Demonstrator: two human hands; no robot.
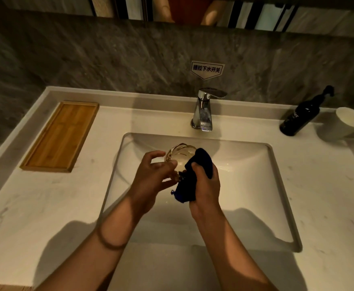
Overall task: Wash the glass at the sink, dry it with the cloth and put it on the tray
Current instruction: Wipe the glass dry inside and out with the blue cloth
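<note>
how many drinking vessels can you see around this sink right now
2. A clear glass held over the basin by the left hand, with the dark cloth against it, and a white mug on the counter's far right, beside the black bottle. None others visible.

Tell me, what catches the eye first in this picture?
Two hands meet over the white sink: the left hand holds a clear glass, and the right hand grips a dark blue cloth against it. To the left a wooden tray lies on the counter; a chrome tap stands behind the basin.
</note>
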